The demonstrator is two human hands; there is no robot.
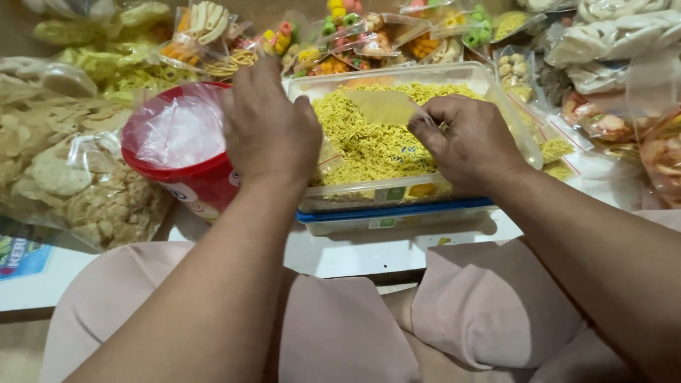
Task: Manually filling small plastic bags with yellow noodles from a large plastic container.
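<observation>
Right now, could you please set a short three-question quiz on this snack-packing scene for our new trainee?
1. True or false: the clear tub holds yellow noodle-like snack.
2. What lines the red bucket? A) clear plastic bag B) newspaper C) cloth
3. Which hand pinches the small clear bag over the tub?

Key
1. True.
2. A; the clear plastic bag lines it.
3. The right hand; the left hand rests between bucket and tub.

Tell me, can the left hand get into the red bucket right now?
Probably yes: the left hand sits right beside the red bucket, whose lined mouth faces up with nothing over it.
</observation>
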